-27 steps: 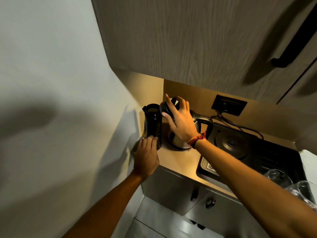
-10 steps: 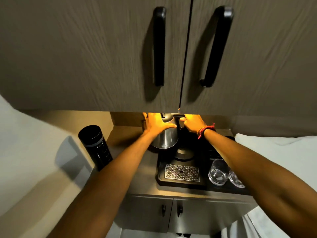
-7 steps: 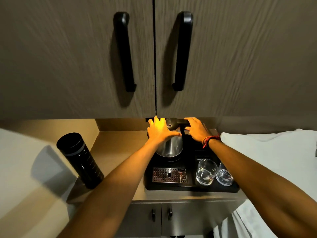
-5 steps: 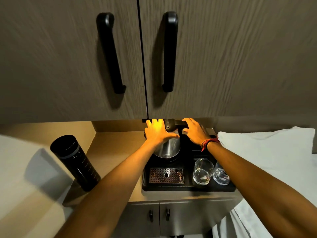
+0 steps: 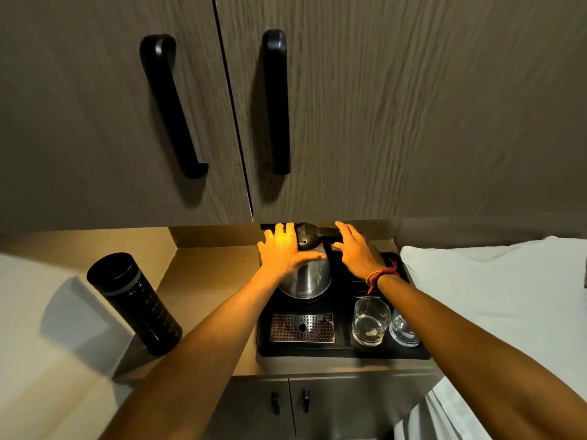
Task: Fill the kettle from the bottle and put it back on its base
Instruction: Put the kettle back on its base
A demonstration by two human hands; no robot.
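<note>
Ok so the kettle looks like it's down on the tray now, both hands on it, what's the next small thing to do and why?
Probably let go and draw both hands back. The kettle stands upright on the black tray, apparently on its base, with its lid shut. The left hand lies flat on its side and the right hand rests at the handle, so neither seems needed. The bottle stands apart on the counter.

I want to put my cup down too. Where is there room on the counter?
There is bare counter between the black bottle and the black tray, and a thin strip along the front edge. The tray is crowded: the kettle with both hands on it, the metal grate, and two glasses.
</note>
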